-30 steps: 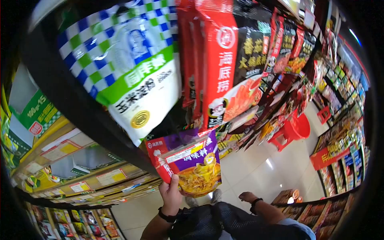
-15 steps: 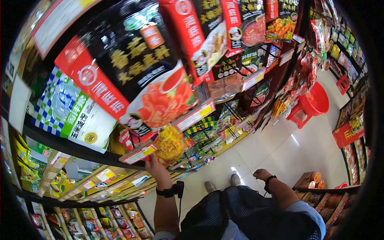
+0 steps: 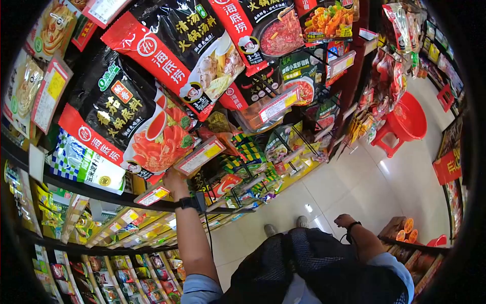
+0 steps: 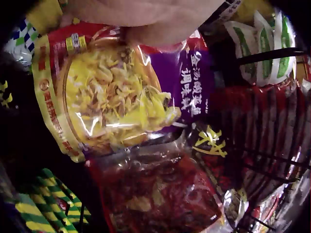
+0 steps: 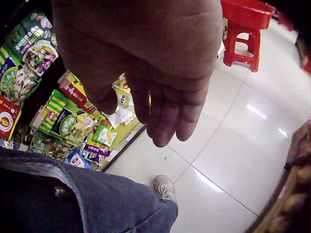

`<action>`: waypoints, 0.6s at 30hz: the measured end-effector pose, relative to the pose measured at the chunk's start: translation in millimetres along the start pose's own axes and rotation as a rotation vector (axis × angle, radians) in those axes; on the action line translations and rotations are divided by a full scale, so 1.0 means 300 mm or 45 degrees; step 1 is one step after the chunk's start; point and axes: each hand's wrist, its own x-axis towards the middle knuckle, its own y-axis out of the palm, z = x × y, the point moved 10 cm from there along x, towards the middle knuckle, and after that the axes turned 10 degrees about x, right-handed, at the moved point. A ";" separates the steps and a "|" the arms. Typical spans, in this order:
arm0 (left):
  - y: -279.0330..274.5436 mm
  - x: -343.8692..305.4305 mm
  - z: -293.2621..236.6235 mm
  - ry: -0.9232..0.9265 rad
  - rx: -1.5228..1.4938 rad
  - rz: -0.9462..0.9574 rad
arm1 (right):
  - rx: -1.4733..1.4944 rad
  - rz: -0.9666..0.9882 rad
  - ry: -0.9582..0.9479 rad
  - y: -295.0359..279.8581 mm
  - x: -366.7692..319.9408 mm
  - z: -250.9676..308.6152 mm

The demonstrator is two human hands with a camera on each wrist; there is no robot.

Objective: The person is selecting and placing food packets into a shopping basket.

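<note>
My left hand [image 3: 175,183] reaches into the rack of hanging packets, its fingers hidden behind them in the head view. In the left wrist view, the left hand [image 4: 146,17] grips the top edge of a seasoning packet [image 4: 112,97] with a purple panel and a picture of yellow food. Just below it lies a clear packet with dark red contents [image 4: 155,194]. A black and red hotpot base packet [image 3: 109,109] hangs right over the wrist. My right hand [image 3: 345,221] hangs over the floor, fingers loose and holding nothing.
Price tags [image 3: 202,156] stick out on hooks around my left forearm. A white, green and blue starch bag [image 3: 83,164] hangs at the left. On the tiled floor [image 3: 324,185] stand a red stool with a red basin [image 3: 405,119]. More shelves line the right side.
My left hand has carried the purple seasoning packet from in front of me into the rack, behind the hanging packets. The head view has shifted; the right hand stays low and loose.
</note>
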 end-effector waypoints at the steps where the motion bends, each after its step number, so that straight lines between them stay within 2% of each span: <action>1: -0.038 -0.009 -0.020 -0.360 -0.571 -0.066 | -0.013 0.032 -0.004 0.002 0.008 0.000; 2: -0.029 -0.044 -0.056 -0.709 -1.150 -0.129 | -0.018 0.029 -0.018 -0.003 0.009 0.001; 3: -0.054 -0.037 -0.098 -0.648 -1.203 -0.233 | 0.021 0.021 -0.038 -0.013 0.008 0.008; 4: -0.078 -0.040 -0.149 -0.637 -1.210 -0.238 | 0.064 0.013 -0.057 -0.023 0.010 0.017; 6: -0.118 -0.074 -0.214 -0.734 -1.192 -0.212 | 0.112 0.038 0.016 -0.031 0.001 0.032; 8: -0.131 -0.061 -0.252 -0.745 -1.279 -0.289 | 0.374 0.073 0.007 -0.031 -0.041 0.118; 10: -0.124 -0.030 -0.235 -0.745 -1.448 -0.409 | 0.351 0.123 -0.355 -0.027 -0.032 0.300; 11: -0.066 -0.124 0.000 -0.751 -1.448 -0.420 | 0.325 0.178 -0.452 -0.036 -0.091 0.439; 12: -0.008 -0.047 0.066 -0.379 -1.197 -0.251 | 0.225 0.226 -0.521 -0.041 -0.138 0.592; 13: 0.104 0.149 0.015 -0.016 -0.931 -0.082 | 0.194 0.294 -0.723 -0.044 -0.197 0.765; 14: 0.096 0.143 0.016 -0.019 -0.934 -0.086 | 0.193 0.247 -0.949 -0.078 -0.299 0.945; 16: 0.085 0.123 -0.019 -0.203 -0.953 0.142 | 0.281 0.356 -1.131 -0.073 -0.387 1.193; 17: -0.006 0.077 -0.183 -0.283 -0.803 0.171 | 0.356 0.396 -1.231 -0.081 -0.449 1.303; 18: -0.088 0.039 -0.371 -0.281 -0.808 0.165 | 0.351 0.393 -1.236 -0.093 -0.487 1.383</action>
